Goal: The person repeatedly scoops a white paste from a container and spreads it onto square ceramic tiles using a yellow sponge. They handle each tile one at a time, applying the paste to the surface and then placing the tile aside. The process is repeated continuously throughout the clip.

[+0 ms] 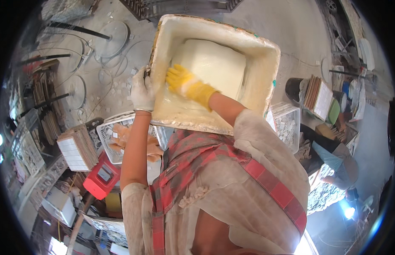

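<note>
A deep, cream-crusted square box [270, 86] stands right in front of my body. Inside it is a pale cream mass [219, 63] with a smooth, wet-looking surface; whether it is a soft slab or a thick liquid I cannot tell. My left hand [142, 91], in a whitish glove, grips the box's left rim from outside. In a yellow rubber glove, my right hand [187, 83] reaches into the box near its left inner wall. Its fingers are slightly apart and appear to touch the pale mass, with nothing visible in them. The right hand is slightly blurred.
A white plastic basket [103, 140] with orange pieces stands at left, another basket [296, 130] of pale chips at right. Nearby are a red plastic stool [95, 181], board stacks [77, 148] and round pole bases [111, 41]. A person [344, 165] works at the right.
</note>
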The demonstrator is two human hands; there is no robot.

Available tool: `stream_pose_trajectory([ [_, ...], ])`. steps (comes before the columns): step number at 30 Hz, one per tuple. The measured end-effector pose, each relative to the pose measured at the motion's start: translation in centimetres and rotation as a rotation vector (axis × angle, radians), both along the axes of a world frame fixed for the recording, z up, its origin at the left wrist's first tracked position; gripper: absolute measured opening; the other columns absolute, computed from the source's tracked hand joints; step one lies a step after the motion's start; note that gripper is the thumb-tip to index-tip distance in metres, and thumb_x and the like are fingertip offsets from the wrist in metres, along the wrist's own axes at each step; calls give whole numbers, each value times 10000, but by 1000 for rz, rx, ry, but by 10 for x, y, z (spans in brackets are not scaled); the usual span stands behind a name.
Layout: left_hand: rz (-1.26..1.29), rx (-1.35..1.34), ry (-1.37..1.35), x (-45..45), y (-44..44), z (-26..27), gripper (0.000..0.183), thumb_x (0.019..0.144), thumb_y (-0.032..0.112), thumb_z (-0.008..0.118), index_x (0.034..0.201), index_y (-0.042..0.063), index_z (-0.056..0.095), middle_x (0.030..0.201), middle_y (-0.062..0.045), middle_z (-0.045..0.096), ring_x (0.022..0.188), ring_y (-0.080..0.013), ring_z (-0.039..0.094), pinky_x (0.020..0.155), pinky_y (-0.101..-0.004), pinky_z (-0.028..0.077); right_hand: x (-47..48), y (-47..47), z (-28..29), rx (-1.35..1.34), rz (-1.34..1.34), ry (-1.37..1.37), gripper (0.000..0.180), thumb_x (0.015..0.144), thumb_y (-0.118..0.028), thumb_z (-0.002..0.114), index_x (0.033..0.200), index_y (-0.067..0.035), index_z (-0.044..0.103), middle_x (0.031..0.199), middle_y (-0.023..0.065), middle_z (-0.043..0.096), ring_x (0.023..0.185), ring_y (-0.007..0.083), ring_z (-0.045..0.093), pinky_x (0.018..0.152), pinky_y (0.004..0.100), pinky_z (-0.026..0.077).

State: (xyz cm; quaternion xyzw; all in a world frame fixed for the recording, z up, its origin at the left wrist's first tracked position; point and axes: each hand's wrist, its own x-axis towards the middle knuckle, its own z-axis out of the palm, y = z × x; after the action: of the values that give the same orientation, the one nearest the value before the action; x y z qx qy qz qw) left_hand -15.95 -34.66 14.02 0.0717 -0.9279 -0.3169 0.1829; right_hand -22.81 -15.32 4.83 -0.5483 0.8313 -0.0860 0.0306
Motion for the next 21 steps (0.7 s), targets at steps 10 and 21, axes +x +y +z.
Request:
stream_pose_trajectory([
  [10,2,-110,1,-4,5,0,387,984,114,604,1365,55,581,1209,-175,674,1109,-371,641,930,-456,522,-50,184,-23,456,-1275,-211,367,947,-216,563,1275,-82,663,1329,175,641,1254,370,594,1091,460,448],
  [21,9,-22,-12,1,3,4,355,978,53,570,1327,-1,600,1169,-201,661,1075,-380,640,939,-441,510,-29,-24,-12,194,-665,79,428,968,-253,542,1324,-54,674,1374,181,636,1325,409,537,1192,581,315],
])
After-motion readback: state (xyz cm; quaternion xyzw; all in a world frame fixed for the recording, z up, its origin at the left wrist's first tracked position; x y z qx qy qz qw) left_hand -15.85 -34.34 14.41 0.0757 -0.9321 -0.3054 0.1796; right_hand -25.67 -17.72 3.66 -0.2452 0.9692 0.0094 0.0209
